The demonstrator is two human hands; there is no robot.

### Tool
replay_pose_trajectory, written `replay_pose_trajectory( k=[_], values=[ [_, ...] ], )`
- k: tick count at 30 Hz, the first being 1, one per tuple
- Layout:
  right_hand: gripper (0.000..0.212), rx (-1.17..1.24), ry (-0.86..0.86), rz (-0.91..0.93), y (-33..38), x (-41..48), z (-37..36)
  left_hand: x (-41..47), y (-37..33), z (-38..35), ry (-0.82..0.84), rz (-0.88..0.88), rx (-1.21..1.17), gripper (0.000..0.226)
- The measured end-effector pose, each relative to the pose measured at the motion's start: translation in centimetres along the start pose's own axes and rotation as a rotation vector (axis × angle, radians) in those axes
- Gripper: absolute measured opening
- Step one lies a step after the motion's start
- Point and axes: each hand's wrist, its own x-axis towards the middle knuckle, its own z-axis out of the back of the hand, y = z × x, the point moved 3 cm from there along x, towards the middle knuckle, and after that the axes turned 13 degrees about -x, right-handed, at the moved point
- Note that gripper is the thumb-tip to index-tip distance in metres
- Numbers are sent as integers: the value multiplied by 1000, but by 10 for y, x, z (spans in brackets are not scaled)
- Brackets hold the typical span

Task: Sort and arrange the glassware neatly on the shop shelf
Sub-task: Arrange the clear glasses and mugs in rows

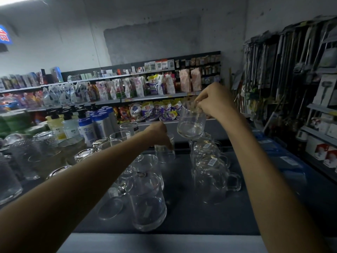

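Observation:
My right hand [212, 102] pinches the rim of a clear tumbler [191, 123] and holds it in the air above a row of handled glass mugs [215, 172] on the dark shelf [184, 207]. My left hand [158, 133] reaches down and grips the rim of another clear glass [164, 154] standing at the back of the shelf. A row of tall glass mugs [147, 201] runs toward me in the middle.
Textured glasses and bowls [42, 152] crowd the left side of the shelf. Pump bottles [73, 123] stand behind them. Aisle shelves with detergent pouches [155, 110] fill the background. Hanging tools and boxed goods [291, 79] line the right.

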Motion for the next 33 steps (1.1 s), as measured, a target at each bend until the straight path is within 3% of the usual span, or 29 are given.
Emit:
replay_pose_trajectory(
  k=[5,8,12,15,19,23,27,30,33],
  values=[
    [17,44,-27,-6,-3,2,-3,-3,-2,-2,30,29,-52,75],
    [17,70,-43,-7,-4,4,-6,-8,-5,7,51,36,-115,89],
    [19,114,-68,-44,-3,6,-9,-27,-19,41,42,-94,-251,96],
    [19,251,-37,-57,-2,7,-8,-52,-28,63,38,-207,-359,93],
    [17,520,29,-123,-3,7,-8,-77,-25,75,95,-250,-542,108],
    [31,793,143,-257,0,10,-25,-87,-26,72,24,-280,-775,72],
    [29,1031,278,-377,4,11,-36,-87,-20,64,-62,-249,-1136,74],
    [23,1096,381,-385,9,10,-45,-88,-22,58,-33,-236,-1390,80],
    [34,1090,422,-372,12,9,-48,-94,-30,62,-36,-211,-1441,81]
  ],
)
